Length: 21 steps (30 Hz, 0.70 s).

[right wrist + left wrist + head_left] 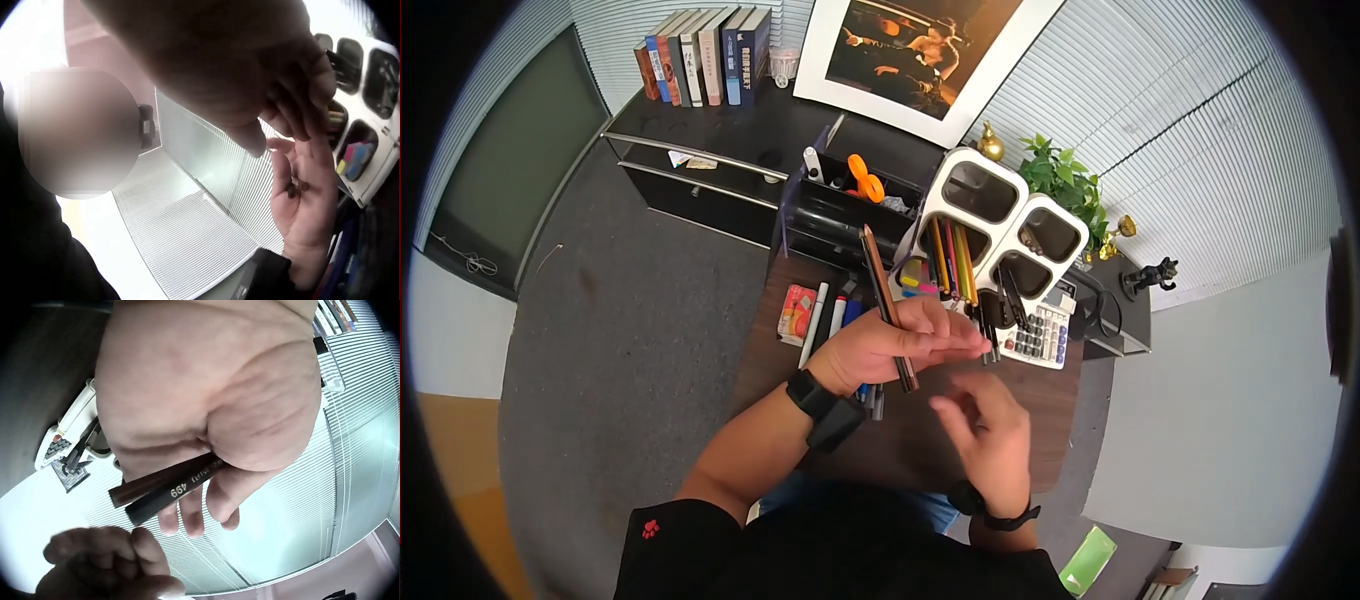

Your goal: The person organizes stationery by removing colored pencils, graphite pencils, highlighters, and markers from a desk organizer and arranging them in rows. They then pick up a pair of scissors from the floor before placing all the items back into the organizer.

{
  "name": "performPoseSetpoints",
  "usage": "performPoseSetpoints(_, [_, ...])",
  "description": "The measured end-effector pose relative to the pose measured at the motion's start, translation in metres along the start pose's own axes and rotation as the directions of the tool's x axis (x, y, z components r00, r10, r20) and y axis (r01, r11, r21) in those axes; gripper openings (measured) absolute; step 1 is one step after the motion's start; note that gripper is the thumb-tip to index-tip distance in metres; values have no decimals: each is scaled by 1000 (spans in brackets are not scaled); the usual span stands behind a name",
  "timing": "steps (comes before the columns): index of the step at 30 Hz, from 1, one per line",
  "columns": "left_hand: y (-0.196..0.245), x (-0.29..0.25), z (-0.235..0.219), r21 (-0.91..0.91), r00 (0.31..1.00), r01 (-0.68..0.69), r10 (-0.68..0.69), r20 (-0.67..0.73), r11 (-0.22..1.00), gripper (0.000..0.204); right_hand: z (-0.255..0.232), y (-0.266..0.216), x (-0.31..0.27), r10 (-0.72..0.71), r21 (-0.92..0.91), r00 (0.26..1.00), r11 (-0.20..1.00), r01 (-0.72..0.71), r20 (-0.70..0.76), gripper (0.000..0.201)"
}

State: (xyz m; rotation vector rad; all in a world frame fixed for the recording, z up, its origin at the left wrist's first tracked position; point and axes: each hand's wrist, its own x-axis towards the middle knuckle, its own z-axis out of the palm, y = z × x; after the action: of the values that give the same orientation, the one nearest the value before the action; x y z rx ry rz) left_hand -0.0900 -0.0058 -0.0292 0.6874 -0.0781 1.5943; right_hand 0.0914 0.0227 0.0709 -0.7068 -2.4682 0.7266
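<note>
Two dark pencils [883,285] slant across my left hand [895,345], which grips them between thumb and palm. In the left wrist view the flat ends of the pencils [165,494] stick out below the thumb, and one shows printed digits. My right hand [992,435] hovers just right of the left fingertips, its thumb and loosely bent fingers apart with nothing between them. A white desk organizer [992,232] stands beyond both hands. Coloured pencils [953,258] lean out of one of its compartments, and black pens [1010,298] out of another.
Several markers [813,325] lie beside a red box [796,312] on the brown table [930,445]. A calculator [1040,338] sits by the organizer's right side. Behind stand a black holder [840,215] with orange scissors [865,180], a framed picture [815,70] and a plant [1065,185].
</note>
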Motion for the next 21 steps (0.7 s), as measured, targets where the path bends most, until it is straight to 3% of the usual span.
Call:
performPoseSetpoints(2, [-5,2,-4,94,995,-6,-4,103,996,12,13,-1,2,-23,-34,1000,999,24,21,28])
performPoseSetpoints(7, [1,1,4,134,990,66,-82,112,989,17,34,13,-6,-18,-48,999,999,20,39,27])
performPoseSetpoints(9, [2,0,6,98,985,121,-131,107,988,25,40,14,-11,240,263,960,926,-272,147,26])
performPoseSetpoints(10, [2,-1,6,93,985,125,-135,109,988,25,44,14,-13,245,261,958,925,-276,146,26])
performPoseSetpoints(12, [2,-4,6,88,981,183,-188,49,979,33,51,13,-18,300,513,930,776,-368,213,24])
performPoseSetpoints(13, [2,-5,6,84,980,187,-191,49,979,33,51,12,-19,305,513,928,774,-371,212,24])
performPoseSetpoints(15, [3,-7,6,137,972,234,-234,-17,962,47,49,7,-21,402,569,852,634,-523,336,21])
performPoseSetpoints(18, [3,-5,6,80,962,264,-268,44,961,39,36,9,-22,339,625,819,529,-573,464,23])
performPoseSetpoints(19, [3,-5,7,81,962,266,-270,46,961,39,34,11,-25,340,626,819,530,-572,461,23])
performPoseSetpoints(21, [1,-3,8,127,962,259,-268,58,958,44,31,15,-34,282,721,902,542,-431,327,27])
